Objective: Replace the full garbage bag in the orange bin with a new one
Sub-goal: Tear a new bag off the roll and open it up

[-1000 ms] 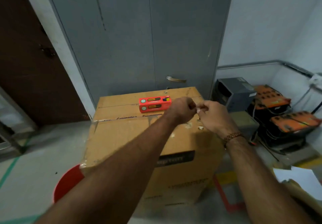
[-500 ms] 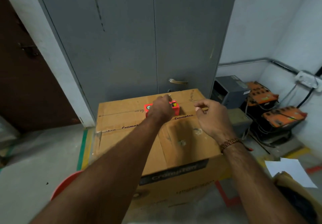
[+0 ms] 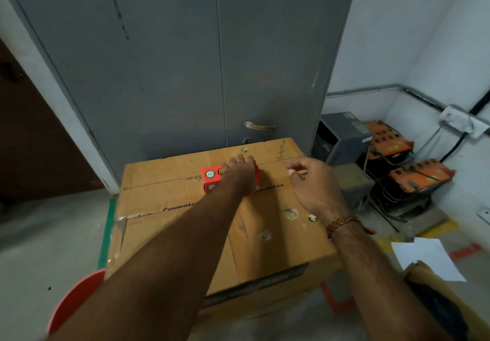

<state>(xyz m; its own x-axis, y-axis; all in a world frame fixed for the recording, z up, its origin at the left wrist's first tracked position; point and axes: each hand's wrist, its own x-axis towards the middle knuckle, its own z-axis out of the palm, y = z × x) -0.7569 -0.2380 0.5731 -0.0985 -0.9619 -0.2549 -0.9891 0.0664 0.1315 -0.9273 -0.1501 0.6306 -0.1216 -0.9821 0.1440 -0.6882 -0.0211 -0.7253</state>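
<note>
Left hand [image 3: 240, 172] grips the red box [image 3: 212, 179] across its top; right hand [image 3: 309, 181] loosely curled, empty; box judged light, stiff, best held by its long sides.

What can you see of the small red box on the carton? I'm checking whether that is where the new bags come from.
The small red box is a bright red-orange pack, apparently printed card, with round green-and-white emblems on its top and front faces. It lies flat on the far half of the brown cardboard carton, near the grey cabinet doors. The left hand lies over its right part, hiding that end. The right hand is beside it, apart. Its contents cannot be seen.
</note>
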